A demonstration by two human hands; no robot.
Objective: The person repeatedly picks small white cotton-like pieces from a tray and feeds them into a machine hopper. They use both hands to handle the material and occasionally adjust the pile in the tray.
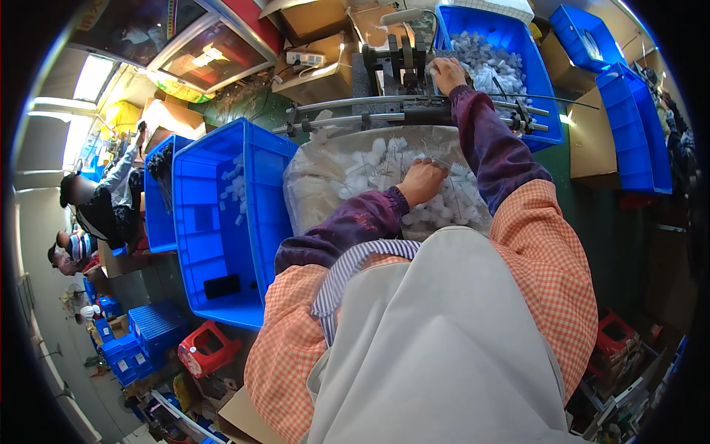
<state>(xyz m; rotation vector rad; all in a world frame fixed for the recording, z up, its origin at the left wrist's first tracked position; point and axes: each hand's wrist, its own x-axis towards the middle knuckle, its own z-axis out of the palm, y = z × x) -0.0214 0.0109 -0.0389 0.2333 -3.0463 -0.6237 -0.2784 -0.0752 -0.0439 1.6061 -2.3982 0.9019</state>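
In the workshop, white pieces [376, 154] lie in a near tray [302, 181] under the left hand [423, 182]; the right hand [448, 74] touches the far machine [404, 63]. Fingers curl, pinch unclear. Picking seems underway, next needing a sure grasp.

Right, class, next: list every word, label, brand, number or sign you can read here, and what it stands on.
No text can be read with certainty.
White labels on the blue crates at lower left: too small to read.
Yellow-and-red strip at upper left: markings too blurred to read.
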